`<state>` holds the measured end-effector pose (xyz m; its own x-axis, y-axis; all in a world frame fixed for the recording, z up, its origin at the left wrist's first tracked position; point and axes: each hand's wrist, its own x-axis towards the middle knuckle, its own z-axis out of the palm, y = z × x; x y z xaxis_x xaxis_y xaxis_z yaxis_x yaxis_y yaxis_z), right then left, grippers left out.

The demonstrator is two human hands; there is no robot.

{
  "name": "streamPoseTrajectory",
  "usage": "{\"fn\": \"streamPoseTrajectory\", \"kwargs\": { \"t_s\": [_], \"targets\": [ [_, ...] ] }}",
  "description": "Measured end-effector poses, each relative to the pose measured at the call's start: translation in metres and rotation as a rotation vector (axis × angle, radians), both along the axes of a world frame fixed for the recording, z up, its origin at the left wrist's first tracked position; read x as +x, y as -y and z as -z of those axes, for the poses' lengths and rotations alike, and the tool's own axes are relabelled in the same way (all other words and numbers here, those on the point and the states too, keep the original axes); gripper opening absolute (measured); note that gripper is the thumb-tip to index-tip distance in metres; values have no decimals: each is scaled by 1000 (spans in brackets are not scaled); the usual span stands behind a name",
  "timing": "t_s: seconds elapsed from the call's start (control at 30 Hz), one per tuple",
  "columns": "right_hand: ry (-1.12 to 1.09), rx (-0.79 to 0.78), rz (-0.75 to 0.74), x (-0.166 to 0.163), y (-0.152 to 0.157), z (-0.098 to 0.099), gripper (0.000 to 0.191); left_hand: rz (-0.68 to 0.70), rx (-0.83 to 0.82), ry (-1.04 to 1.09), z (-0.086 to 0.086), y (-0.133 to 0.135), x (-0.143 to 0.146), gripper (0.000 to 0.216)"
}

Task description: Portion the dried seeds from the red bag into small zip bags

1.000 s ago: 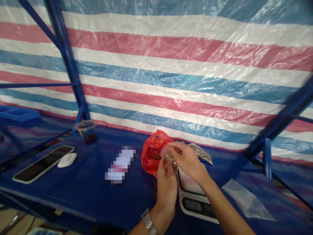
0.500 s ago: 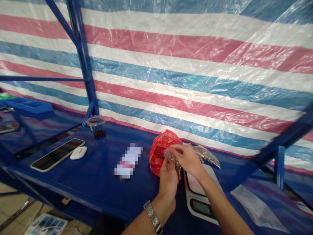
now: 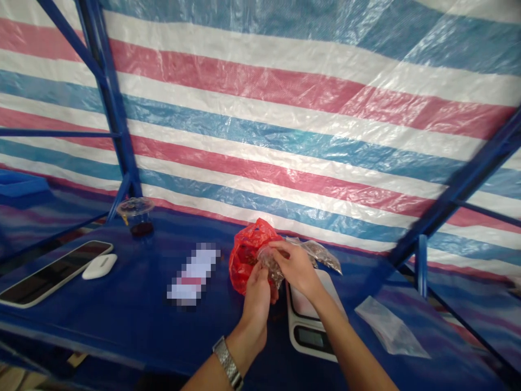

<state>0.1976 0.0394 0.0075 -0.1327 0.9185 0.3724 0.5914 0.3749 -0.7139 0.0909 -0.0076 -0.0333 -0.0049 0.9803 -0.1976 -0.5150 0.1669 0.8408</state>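
Note:
A small clear plastic bag (image 3: 273, 265) with brownish bits in it is gripped between my two hands. My left hand (image 3: 257, 290), with a metal watch on the wrist, holds it from below and the left. The fingers of my right hand (image 3: 293, 266) pinch its upper edge. Right behind the bag stands a crumpled red plastic bag (image 3: 241, 266), its mouth open. To the right, under my right forearm, lies a white kitchen scale (image 3: 299, 339), partly hidden. More filled clear bags (image 3: 325, 255) lie behind the scale.
Flat empty clear bags (image 3: 388, 328) lie right of the scale. On the left are a blurred-out paper or screen (image 3: 193, 274), a white earphone case (image 3: 100, 266), a phone (image 3: 57, 271) and a plastic cup (image 3: 140, 222) of dark liquid. Blue frame posts (image 3: 120, 108) stand before a striped sheet.
The view has swung to the right, so the things on the table sit further left. Both hands still hold the clear bag beside the red one, their grip much the same.

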Motion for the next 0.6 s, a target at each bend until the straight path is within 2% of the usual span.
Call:
{"fn": "streamPoseTrajectory", "kwargs": {
  "t_s": [0.1, 0.2, 0.27, 0.4, 0.5, 0.6],
  "targets": [
    [-60, -12, 1, 3, 4, 2, 29, 40, -38, 51, 0, -1, 0, 50],
    [-260, -52, -53, 7, 11, 4, 29, -5, -8, -89, -2, 2, 0, 64],
    [-413, -93, -79, 12, 18, 4, 35, -58, 71, -223, -5, 7, -1, 67],
    [-545, -167, -99, 26, 37, -5, 39, -135, 372, -444, -8, 17, -5, 53],
    [-518, -219, -142, 39, 54, -16, 38, -97, 542, -580, -9, 21, -3, 49],
    [-504, -197, -94, 58, 63, -19, 36, -30, 590, -638, -11, 26, 1, 51]
  ]
}}
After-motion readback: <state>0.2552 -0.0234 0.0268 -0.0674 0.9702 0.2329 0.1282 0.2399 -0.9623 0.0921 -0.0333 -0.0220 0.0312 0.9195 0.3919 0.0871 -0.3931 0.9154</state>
